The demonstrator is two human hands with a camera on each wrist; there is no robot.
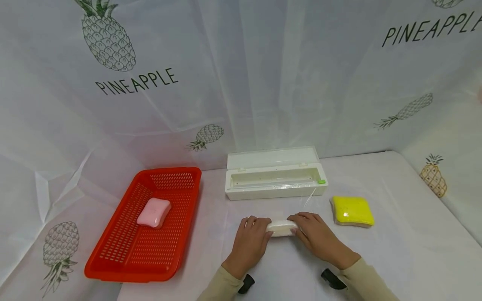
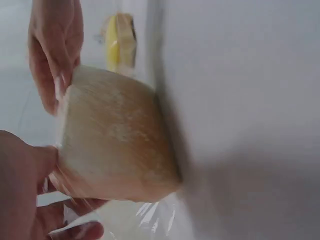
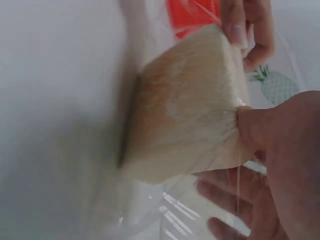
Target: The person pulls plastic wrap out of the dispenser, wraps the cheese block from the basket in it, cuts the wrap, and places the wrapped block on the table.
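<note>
A cream-white block with a tan face stands on edge at the front middle of the table, clear film over it. At one end my left hand holds it, thumb on the near side. My right hand grips the other end. In both wrist views the thumbs press film against the block, and loose film stretches beyond it. Behind the hands a white cling film dispenser has its lid raised, with a green slider at its right. A strip of film shines between dispenser and right hand.
Left on the table, a red plastic basket holds a pink block. To the right of the hands lies a yellow block with a tan underside. A white pineapple-print sheet hangs behind the table.
</note>
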